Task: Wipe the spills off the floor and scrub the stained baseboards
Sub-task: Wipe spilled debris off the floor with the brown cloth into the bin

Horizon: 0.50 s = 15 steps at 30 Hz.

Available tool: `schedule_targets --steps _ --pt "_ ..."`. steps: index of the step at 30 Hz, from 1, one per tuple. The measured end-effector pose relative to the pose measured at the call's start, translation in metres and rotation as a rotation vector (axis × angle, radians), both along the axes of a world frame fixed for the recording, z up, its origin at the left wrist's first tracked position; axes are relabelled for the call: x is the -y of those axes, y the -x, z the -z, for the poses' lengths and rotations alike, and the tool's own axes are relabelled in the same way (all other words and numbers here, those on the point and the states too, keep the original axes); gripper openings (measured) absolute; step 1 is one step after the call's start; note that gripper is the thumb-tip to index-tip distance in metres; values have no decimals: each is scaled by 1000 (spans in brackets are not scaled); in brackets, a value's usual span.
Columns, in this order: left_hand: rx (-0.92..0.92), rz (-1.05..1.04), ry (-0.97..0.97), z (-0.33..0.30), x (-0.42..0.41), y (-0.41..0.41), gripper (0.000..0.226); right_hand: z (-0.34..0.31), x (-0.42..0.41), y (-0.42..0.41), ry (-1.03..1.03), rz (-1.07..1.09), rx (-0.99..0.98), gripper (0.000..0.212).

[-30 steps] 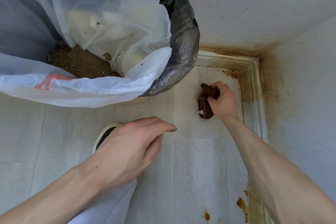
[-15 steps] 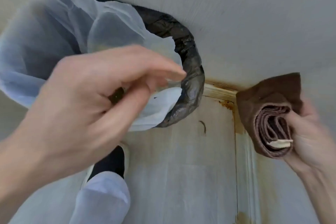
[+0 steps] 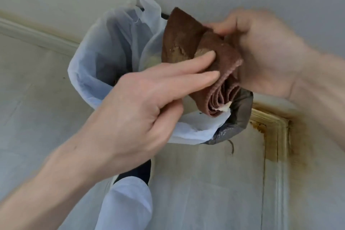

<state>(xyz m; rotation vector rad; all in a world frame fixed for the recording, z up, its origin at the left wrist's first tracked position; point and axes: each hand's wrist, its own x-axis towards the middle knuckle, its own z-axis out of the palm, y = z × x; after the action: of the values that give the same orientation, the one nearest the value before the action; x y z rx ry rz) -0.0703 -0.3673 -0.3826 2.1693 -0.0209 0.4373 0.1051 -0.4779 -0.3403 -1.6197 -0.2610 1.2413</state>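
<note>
refolding the rag over the bin, mid-cleanup

right hand point(image 3: 261, 56) has its fingers curled round the folded brown rag point(image 3: 188, 43), left hand point(image 3: 130, 110) lays straight fingers point(image 3: 196, 59) on the gunk. held above the lined bin point(image 3: 112, 52). guessing a clean face comes next, then the stained baseboard point(image 3: 276, 136) in the floor's corner.

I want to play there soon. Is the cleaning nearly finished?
Not yet. Done: nothing shows as finished. In hand: the right hand holds the brown cloth over the bin bag while the left hand touches it. Left: the corner baseboard is still stained orange-brown.
</note>
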Motion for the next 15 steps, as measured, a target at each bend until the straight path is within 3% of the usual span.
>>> schedule_targets --steps 3,5,7,9,11,13,15 --pt "-20 53 -60 16 1 8 61 5 -7 0 102 -7 102 37" --pt "-168 112 -89 22 -6 -1 51 8 -12 3 117 34 188 39" --pt "-312 11 -146 38 -19 -14 37 8 -13 4 118 75 226 36" --pt "-296 -183 -147 35 -23 -6 49 6 -15 3 100 68 267 31" --pt "-239 -147 -173 21 -14 -4 66 4 -16 3 98 31 322 28" --pt "-424 -40 -319 18 -5 -1 74 3 -18 5 130 13 413 28" --pt "-619 -112 -312 12 -13 -1 67 4 -18 6 166 24 456 29"
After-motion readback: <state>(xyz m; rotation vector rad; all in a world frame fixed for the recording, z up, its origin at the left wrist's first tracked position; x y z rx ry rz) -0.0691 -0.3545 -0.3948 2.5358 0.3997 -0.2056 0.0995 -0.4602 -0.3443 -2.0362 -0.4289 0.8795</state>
